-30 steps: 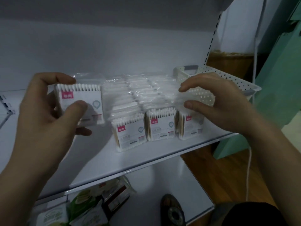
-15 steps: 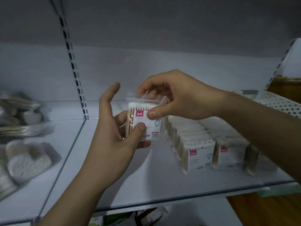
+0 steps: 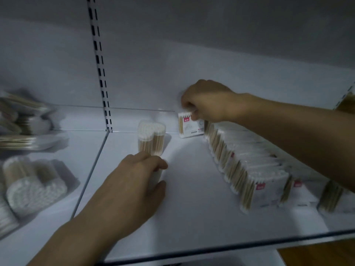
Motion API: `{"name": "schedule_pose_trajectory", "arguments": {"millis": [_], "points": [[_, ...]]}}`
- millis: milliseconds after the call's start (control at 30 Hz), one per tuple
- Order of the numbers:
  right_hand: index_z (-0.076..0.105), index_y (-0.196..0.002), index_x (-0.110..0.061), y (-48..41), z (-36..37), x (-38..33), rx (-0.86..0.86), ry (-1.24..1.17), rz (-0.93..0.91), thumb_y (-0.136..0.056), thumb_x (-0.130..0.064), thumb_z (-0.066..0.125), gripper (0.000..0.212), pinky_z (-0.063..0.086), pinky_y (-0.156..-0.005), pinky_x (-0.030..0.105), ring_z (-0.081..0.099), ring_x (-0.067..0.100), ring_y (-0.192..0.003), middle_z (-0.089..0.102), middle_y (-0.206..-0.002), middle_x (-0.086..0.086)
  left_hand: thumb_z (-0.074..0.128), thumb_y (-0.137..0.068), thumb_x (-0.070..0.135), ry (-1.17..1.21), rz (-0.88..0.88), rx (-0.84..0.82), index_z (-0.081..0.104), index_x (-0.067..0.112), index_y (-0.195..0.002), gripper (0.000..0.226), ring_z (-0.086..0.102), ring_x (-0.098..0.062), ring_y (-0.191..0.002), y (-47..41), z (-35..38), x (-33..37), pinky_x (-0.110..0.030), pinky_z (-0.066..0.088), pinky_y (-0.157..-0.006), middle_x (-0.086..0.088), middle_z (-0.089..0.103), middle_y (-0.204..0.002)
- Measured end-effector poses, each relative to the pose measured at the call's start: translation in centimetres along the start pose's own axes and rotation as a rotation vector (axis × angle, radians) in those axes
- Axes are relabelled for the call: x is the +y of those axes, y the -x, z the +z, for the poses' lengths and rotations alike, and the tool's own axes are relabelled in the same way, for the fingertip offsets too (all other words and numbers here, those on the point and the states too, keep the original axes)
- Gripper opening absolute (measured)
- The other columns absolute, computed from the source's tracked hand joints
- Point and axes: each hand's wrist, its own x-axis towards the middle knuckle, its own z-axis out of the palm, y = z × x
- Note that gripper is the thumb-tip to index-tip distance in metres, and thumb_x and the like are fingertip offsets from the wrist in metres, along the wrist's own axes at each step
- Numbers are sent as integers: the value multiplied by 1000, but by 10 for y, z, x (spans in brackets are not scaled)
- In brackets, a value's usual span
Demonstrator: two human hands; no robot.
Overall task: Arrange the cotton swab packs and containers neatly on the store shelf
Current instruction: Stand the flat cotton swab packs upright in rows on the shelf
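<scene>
left hand (image 3: 134, 181): fingers (image 3: 153, 163) curled round the lower part of the clear swab container (image 3: 151, 137), whose top rises upright beyond them on the shelf (image 3: 192, 208) | right hand (image 3: 209, 104): fingers pinching the top of a swab pack (image 3: 189, 127) just below them at the shelf's back | row of packs (image 3: 249, 169) runs forward from just right of that pinch

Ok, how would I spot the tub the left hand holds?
On the shelf, right of the slotted upright, stands a clear tub, gripped low by the left hand. Unlike the flat labelled packs rowed at right, it is tall and heart-topped.
</scene>
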Motion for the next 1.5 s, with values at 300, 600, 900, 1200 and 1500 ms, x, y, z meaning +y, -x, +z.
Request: {"name": "schedule_pose_trajectory", "arguments": {"millis": [300,600,900,1200,1500], "points": [[57,-86,-16,-4,10,2,29,30,31,-81,-8,75,20,40,-71,32,60,32,-91,63,-99,10,58,-95,47,-76,-46,-26,56,41,-132,38,39,-8,-121,0,-2,-4,-35,37,-99,23,44,-126],[54,-121,-22,14,-10,-1,64,1,52,-90,-41,70,40,43,-76,35,56,28,-101,59,-115,4,63,-93,41,-63,7,34,63,35,-126,33,51,-10,-117,9,-16,-7,-32,45,-98,17,55,-125],[57,-125,-31,2,-72,-115,194,-249,-139,-94,-52,61,38,56,-83,39,59,11,-90,66,-104,-10,66,-90,29,-190,-80,456,69,23,-122,32,60,-22,-106,62,-94,-19,-40,51,-90,4,64,-117],[64,-113,-28,-65,-71,-228,150,-507,-369,-87,-44,72,32,54,-82,33,61,8,-87,67,-99,-12,71,-86,20,-250,-238,553,68,25,-117,31,57,-21,-97,108,-133,-51,-35,45,-78,6,63,-105],[60,-99,-35,-102,-34,-256,174,-444,-368,-76,-42,82,33,55,-76,40,59,9,-85,66,-97,-15,68,-91,23,-170,-240,617,66,33,-119,30,56,-10,-95,124,-149,-72,-23,40,-78,17,62,-107]]}}
